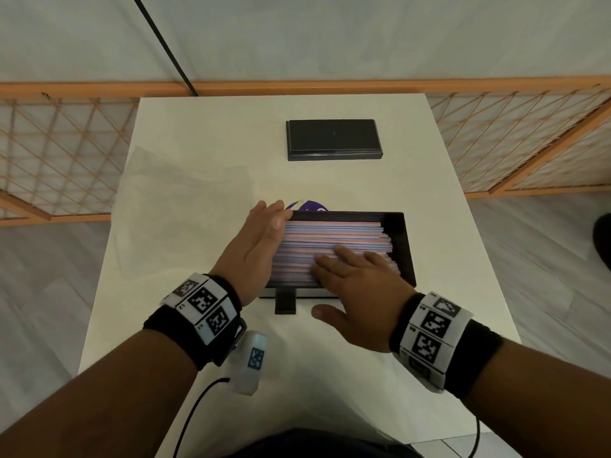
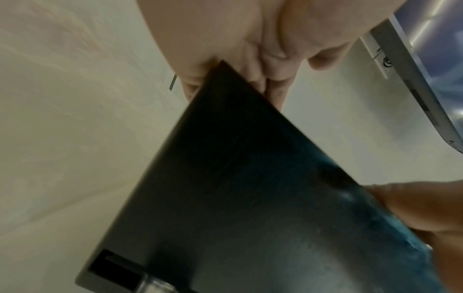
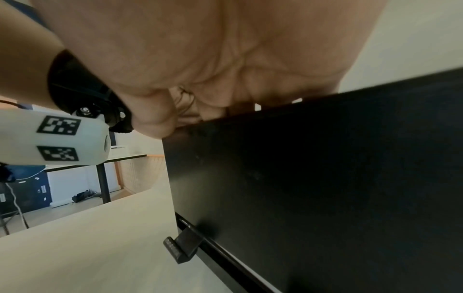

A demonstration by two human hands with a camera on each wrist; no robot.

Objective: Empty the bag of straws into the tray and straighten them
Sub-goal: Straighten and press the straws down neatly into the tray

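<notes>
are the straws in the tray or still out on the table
In the tray: the striped straws lie side by side inside the black tray, none loose on the white table.

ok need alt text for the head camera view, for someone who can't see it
Seen from above, two hands square up a stack of pink and blue straws in a black tray on a white table: the left hand stands flat against the straw ends, the right hand lies flat on top. A black lid sits farther back, a clear bag to the left.
</notes>
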